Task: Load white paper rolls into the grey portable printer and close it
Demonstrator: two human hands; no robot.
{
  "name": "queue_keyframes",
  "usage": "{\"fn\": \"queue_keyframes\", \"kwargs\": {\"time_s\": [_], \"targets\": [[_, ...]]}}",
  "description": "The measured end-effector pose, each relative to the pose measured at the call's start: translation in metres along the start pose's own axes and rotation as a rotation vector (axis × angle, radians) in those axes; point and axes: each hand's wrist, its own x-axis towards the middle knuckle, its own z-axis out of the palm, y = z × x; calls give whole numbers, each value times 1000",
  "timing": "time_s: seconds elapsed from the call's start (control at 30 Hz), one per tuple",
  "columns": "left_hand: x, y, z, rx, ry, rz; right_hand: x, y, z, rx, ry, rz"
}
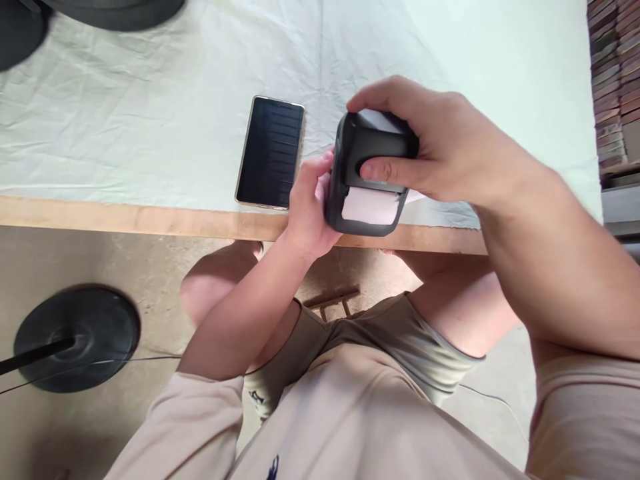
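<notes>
A black handheld device (373, 143) with a white paper strip showing in its lower window is held above the table's front edge. My left hand (313, 210) grips it from the left side and below, its fingers partly hidden behind it. From the upper right, my right hand (425, 140) holds the same device, with the thumb on its front face and the index finger over its top edge. A phone with a dark screen (271, 152) lies on the cloth just left of the device.
A pale, wrinkled cloth (150, 120) covers the wooden-edged table (125, 215). Black round objects (115, 10) stand at the top left. On the floor at the lower left is a round black base (77, 337) with a pole and cable. Stacked items (610, 80) line the far right.
</notes>
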Motion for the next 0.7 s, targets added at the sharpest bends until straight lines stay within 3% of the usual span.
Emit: {"fn": "queue_keyframes", "kwargs": {"time_s": [0.2,0.33,0.5,0.6,0.7], "targets": [[5,-3,0,25,142,27,-17,5,-4,119,225,17],[7,-7,-3,44,155,31,-31,4,-12,113,146,102],[9,-7,-3,52,127,23,-43,8,-16,-11,111,-56],[9,-4,0,42,159,-10,-43,7,-16,-75,260,-102],[7,-2,1,3,150,-19,-39,-3,-9,-113,547,9]]}}
